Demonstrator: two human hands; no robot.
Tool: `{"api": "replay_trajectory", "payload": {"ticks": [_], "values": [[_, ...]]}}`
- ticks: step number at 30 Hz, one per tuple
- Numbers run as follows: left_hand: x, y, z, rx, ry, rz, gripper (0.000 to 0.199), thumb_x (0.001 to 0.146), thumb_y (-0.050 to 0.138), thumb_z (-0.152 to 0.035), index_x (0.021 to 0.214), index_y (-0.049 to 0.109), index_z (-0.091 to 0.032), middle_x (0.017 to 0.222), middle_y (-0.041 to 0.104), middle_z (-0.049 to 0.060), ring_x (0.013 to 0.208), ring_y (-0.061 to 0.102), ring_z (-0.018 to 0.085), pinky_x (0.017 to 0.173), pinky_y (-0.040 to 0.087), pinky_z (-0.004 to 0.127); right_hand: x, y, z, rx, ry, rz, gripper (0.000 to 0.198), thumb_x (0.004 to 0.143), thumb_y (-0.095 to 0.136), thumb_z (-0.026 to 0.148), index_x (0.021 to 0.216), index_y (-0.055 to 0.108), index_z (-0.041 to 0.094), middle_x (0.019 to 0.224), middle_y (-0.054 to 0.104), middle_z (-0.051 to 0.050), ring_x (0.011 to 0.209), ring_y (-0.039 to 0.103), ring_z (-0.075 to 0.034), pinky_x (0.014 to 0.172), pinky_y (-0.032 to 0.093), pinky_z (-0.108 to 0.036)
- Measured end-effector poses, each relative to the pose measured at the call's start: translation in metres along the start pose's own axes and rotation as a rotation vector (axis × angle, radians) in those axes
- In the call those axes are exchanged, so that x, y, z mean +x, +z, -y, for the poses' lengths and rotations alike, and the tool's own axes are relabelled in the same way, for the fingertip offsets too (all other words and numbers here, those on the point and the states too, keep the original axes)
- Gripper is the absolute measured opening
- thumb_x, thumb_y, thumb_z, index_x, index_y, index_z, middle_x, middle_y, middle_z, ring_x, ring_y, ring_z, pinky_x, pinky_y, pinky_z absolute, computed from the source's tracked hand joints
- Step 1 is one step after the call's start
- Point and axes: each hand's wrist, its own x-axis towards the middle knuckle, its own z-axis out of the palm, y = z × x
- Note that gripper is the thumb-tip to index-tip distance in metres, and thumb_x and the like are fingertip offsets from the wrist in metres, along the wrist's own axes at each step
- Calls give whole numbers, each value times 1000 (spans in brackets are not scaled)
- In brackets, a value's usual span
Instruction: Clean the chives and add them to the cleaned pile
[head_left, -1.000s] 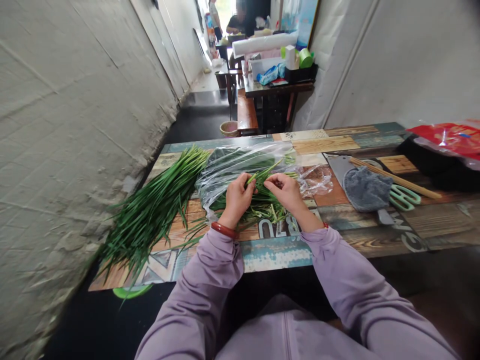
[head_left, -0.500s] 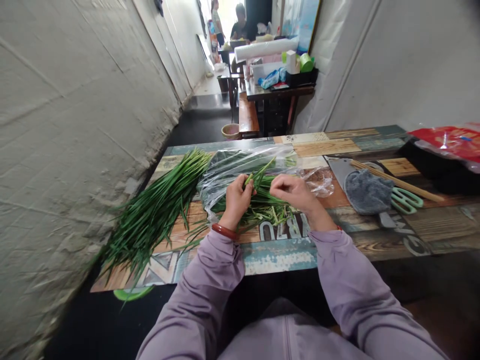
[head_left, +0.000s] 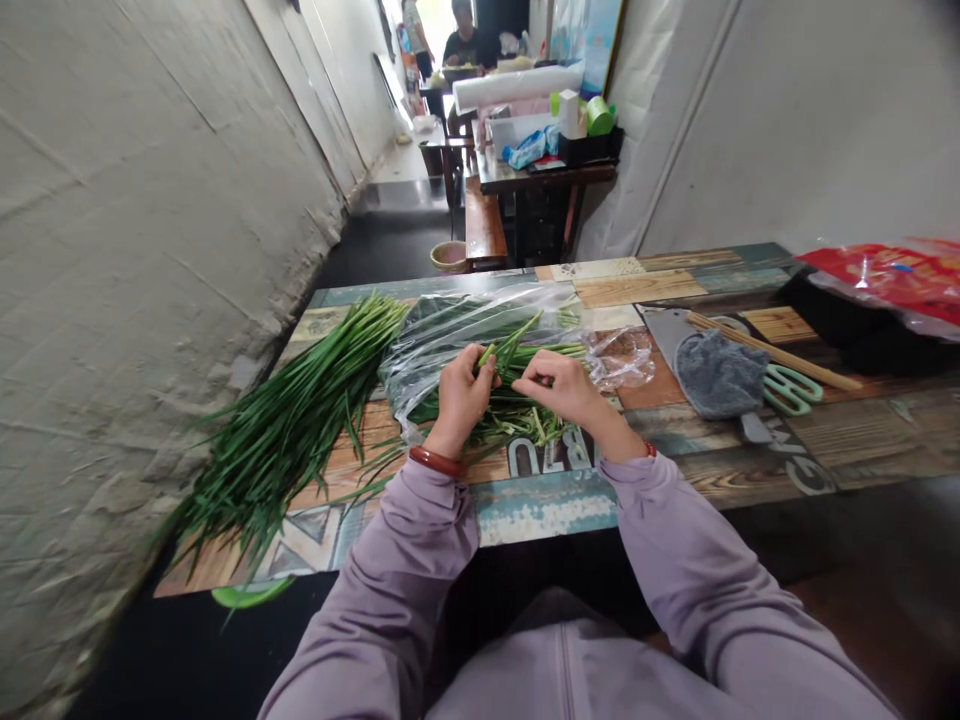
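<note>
Bare right hand [head_left: 561, 387]: nearer left hand [head_left: 460, 394] than earlier; curled, contents unclear.
Slim green leafy stalks [head_left: 517, 336]: pinched by left hand; best gripped lightly.

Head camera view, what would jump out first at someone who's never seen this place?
Probably the big pile of long green leaves, spread over the left end of the patchwork-patterned table. Next, near the middle, the left hand pinches a few green stalks, with the right hand close beside it. Then the bright red packaging at the far right.
</note>
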Motion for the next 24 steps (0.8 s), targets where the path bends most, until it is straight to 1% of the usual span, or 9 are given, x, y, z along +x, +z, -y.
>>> {"api": "replay_trajectory", "payload": {"ticks": [4, 7, 12, 14, 16, 17, 19, 22, 24], "values": [[1, 1, 0, 30, -1, 8, 21, 92, 49, -29, 73, 52, -20, 64, 60, -3, 62, 51, 13, 65, 36, 26, 3, -1, -2, 107, 152, -65, 17, 85, 62, 34, 77, 67, 20, 72, 63, 1, 64, 51, -12, 63, 40, -26], [1, 0, 0, 43, -16, 2, 20, 92, 49, -30, 75, 53, -20, 65, 61, -3, 63, 52, 13, 64, 36, 26, 4, -3, 1, 128, 192, -74, 26, 84, 61, 41, 69, 63, 20, 67, 60, 1, 62, 49, -12, 61, 38, -26], [-1, -3, 0, 45, -14, 15, 20, 93, 49, -32, 77, 54, -20, 63, 60, -3, 61, 52, 14, 64, 35, 25, 3, 2, 12, 52, 10, -67, 42, 89, 56, 41, 53, 49, 23, 59, 52, 0, 67, 49, -16, 70, 39, -32], [-2, -3, 2, 53, -11, 23, 20, 93, 49, -33, 79, 55, -20, 64, 61, -3, 62, 53, 14, 64, 36, 25, 3, 8, 15, -3, -48, -129, 41, 88, 56, 35, 51, 43, 23, 56, 49, 0, 65, 47, -17, 71, 39, -33], [-2, -3, 4, 60, -9, 21, 19, 93, 48, -33, 80, 55, -20, 65, 61, -3, 62, 54, 14, 65, 36, 25, 3, 12, 15, -7, -72, -153, 33, 84, 61, 30, 55, 46, 23, 62, 54, 0, 69, 50, -17, 74, 40, -34], [-2, -3, 4, 65, -9, 20, 19, 93, 48, -33, 80, 55, -20, 65, 61, -3, 62, 55, 14, 65, 36, 25, 4, 14, 14, 13, -47, -163, 27, 81, 64, 30, 59, 49, 23, 66, 57, 0, 70, 52, -17, 74, 42, -34], [-3, -4, 4, 82, -9, 24, 19, 93, 48, -32, 80, 55, -20, 65, 62, -3, 62, 54, 14, 64, 35, 25, 4, 16, 8, 87, 93, -208, 17, 77, 67, 33, 70, 56, 22, 73, 60, 0, 69, 53, -16, 70, 44, -31], [-5, -4, 3, 131, -4, 51, 17, 93, 48, -29, 81, 56, -21, 66, 63, -2, 62, 55, 14, 63, 34, 25, 5, 18, -4, 253, 344, -327, 24, 79, 65, 43, 86, 60, 20, 73, 61, 1, 64, 54, -14, 62, 44, -28], [-7, -3, 2, 179, 5, 83, 13, 92, 48, -25, 83, 57, -21, 69, 64, -1, 64, 56, 15, 63, 34, 25, 5, 19, -12, 383, 394, -359, 32, 81, 64, 47, 96, 62, 19, 75, 63, 0, 66, 57, -14, 63, 45, -27]]}}
